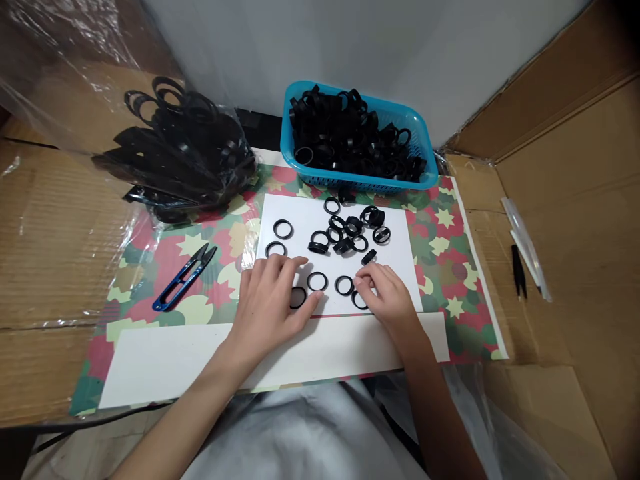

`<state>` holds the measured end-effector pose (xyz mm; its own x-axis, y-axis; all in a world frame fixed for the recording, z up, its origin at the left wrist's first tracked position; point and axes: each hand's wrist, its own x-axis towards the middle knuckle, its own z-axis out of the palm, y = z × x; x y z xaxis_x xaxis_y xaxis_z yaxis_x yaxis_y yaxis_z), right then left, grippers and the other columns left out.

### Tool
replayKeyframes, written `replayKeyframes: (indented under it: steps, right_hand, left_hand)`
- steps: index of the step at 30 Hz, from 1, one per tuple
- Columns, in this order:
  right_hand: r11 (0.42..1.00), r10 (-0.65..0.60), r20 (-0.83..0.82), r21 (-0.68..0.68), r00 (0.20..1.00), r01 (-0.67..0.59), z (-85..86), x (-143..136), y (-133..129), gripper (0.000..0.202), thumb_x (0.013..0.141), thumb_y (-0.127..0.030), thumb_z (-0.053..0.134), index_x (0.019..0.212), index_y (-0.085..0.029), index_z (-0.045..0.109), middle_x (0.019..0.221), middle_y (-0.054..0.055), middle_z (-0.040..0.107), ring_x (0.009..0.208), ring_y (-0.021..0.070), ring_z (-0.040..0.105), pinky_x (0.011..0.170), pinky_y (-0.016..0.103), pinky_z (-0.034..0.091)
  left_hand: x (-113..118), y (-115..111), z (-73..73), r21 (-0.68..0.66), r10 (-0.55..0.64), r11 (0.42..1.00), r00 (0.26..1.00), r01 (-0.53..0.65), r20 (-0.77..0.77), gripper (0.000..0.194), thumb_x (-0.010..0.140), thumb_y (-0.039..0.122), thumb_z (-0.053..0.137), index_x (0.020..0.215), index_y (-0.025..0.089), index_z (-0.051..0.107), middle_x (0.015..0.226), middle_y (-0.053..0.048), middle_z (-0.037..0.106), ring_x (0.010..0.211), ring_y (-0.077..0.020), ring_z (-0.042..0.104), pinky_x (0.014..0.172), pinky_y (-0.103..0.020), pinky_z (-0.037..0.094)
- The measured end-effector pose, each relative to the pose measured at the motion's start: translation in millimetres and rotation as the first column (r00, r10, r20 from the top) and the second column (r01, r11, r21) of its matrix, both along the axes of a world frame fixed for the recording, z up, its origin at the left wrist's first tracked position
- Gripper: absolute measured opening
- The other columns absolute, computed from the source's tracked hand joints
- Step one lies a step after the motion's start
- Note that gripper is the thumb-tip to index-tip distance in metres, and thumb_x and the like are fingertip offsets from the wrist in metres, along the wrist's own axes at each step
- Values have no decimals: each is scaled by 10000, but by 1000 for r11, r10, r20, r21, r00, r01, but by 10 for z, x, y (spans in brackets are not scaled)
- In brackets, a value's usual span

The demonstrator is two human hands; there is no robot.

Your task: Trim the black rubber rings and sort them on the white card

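Note:
Black rings lie loose on a white sheet of paper (300, 212). Palm down on the left part of the paper is my left hand (270, 297), its fingers spread and thumb stretched out. A black ring (298, 297) sits between its thumb and index finger, and another black ring (317, 282) lies just beyond the thumb. My right hand (385, 297) has curled fingers, with thumb and index fingertip close together at the edge of a flat black ring (345, 285). Partly under that thumb is one more black ring (358, 301). Several rings form a loose cluster (353, 227) farther back.
A blue plastic basket (360, 181) full of black rings stands at the back. To the left, a clear plastic bag (200, 147) holds more black pieces. Blue thread snips (183, 280) lie on the camouflage-patterned cover (455, 267). Black tweezers (519, 272) rest on cardboard at right.

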<state>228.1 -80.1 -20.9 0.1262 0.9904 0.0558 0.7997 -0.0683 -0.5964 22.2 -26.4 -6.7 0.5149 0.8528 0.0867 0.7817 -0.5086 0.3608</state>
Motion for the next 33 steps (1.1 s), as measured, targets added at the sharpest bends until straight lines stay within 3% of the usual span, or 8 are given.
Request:
replayKeyframes:
  steps: [8, 14, 17, 22, 26, 33]
  right_hand:
    - [979, -163, 27, 132, 986, 158, 27, 179, -35, 126, 871, -249, 449, 817, -213, 557, 751, 18, 575, 725, 167, 520, 677, 285, 405]
    - [996, -79, -29, 45, 996, 80, 144, 137, 109, 222, 900, -327, 432, 1028, -247, 594, 943, 35, 562, 786, 145, 575, 712, 261, 439]
    - [999, -46, 7, 13, 999, 46, 143, 137, 137, 208, 901, -329, 423, 954, -242, 605, 911, 38, 564, 852, 166, 565, 757, 278, 429]
    - [991, -130, -34, -15, 991, 130, 106, 221, 14, 164, 888, -318, 437, 854, -231, 573, 856, 21, 578, 800, 156, 551, 733, 275, 423]
    - [988, -131, -69, -95, 989, 125, 125, 263, -120, 151, 884, -319, 448, 861, -234, 570, 859, 25, 570, 776, 159, 546, 694, 276, 446]
    - [991, -135, 4, -12, 991, 135, 9, 313, -105, 160, 895, -287, 437, 902, -228, 585, 892, 51, 591, 826, 179, 567, 730, 308, 457]
  left_hand:
    - [-208, -21, 22, -65, -9, 998, 999, 11, 40, 406, 865, 511, 431, 1143, 218, 479, 1048, -77, 536, 957, -265, 489, 774, -380, 352]
    - [-337, 84, 59, 13, 104, 994, 994, -104, 24, 419, 866, 514, 435, 1149, 211, 496, 1007, -88, 529, 946, -289, 491, 787, -418, 364]
    - [-357, 122, 58, 48, 128, 991, 991, -126, -50, 452, 863, 531, 427, 1186, 219, 487, 1020, -105, 513, 955, -317, 473, 796, -456, 368]
    - [-360, 162, -18, 48, 88, 995, 988, -83, -123, 503, 857, 562, 414, 1232, 229, 458, 1050, -115, 477, 941, -322, 445, 797, -479, 380]
    - [-381, 162, -47, -29, 69, 997, 997, -70, -24, 464, 865, 536, 417, 1173, 194, 476, 1030, -107, 475, 946, -291, 440, 837, -460, 386]
    - [-395, 53, -34, -49, -11, 999, 997, 14, 79, 373, 865, 450, 461, 1129, 188, 488, 1001, -87, 472, 937, -257, 466, 832, -418, 406]
